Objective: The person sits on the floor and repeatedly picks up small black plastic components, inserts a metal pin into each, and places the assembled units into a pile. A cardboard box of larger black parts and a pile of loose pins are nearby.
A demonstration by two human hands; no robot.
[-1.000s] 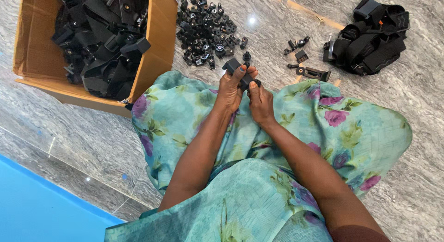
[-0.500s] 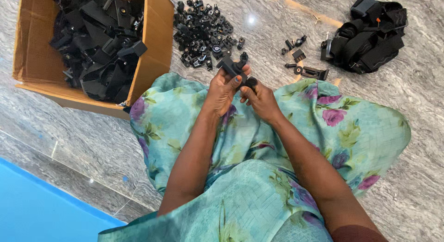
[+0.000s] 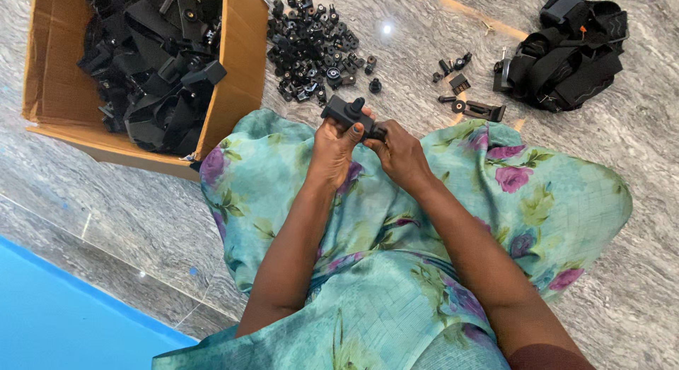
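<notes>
Both my hands meet over my lap on a small black plastic mount piece (image 3: 348, 114) with a round knob on top. My left hand (image 3: 333, 145) grips its left side with the thumb across it. My right hand (image 3: 399, 152) pinches its right end, fingers closed around it. The piece is held just above my teal floral dress (image 3: 537, 200), close to the pile of small black knobs and screws (image 3: 311, 48) on the floor.
A cardboard box (image 3: 237, 80) full of black straps and mounts stands at the upper left. A few loose black parts (image 3: 467, 94) lie on the grey marble floor, and a heap of black straps (image 3: 569, 52) lies at the upper right. A blue surface (image 3: 49, 320) fills the lower left.
My hands have turned the black piece between them, so its flat body and knob now face up; they stay over my lap.
</notes>
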